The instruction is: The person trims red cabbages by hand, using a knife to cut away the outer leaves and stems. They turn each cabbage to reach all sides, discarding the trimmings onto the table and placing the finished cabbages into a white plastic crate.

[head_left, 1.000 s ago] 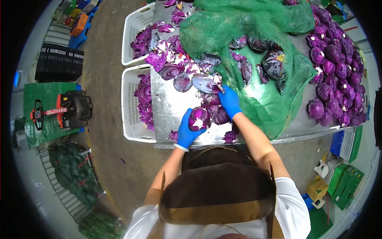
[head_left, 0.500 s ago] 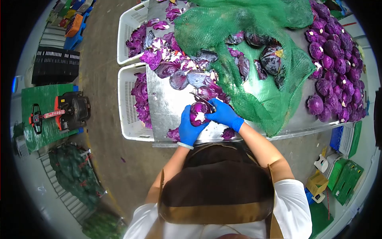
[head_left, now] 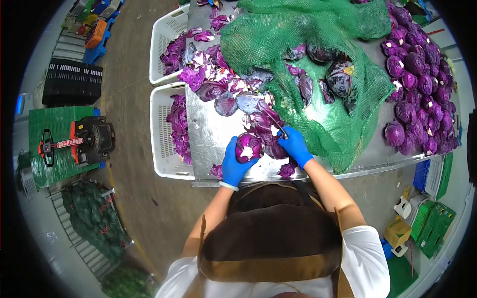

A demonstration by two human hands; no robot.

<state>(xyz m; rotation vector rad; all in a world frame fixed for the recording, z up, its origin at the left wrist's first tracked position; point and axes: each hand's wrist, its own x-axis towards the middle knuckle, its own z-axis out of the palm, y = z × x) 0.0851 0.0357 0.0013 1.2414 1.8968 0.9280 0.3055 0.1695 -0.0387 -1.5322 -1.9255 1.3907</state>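
Observation:
My left hand, in a blue glove, is wrapped round the left side of a trimmed red cabbage, its pale cut stem facing me. Off to the right, my gloved right hand is closed round a knife whose thin blade points up and to the left. Dark purple outer leaves lie between the cabbage and my right hand. Beyond them, a green mesh sack spreads over the metal table, with an untrimmed cabbage and loose leaves in its opening.
Two white crates of purple leaves, a near one and a far one, stand against the table's left edge. Trimmed cabbages are heaped on the right. A pallet truck stands on the floor at left, above filled net sacks.
My right hand has moved right, away from the cabbage, with the knife. Leaves now lie beside the cabbage where the right hand was. My left hand still holds the cabbage.

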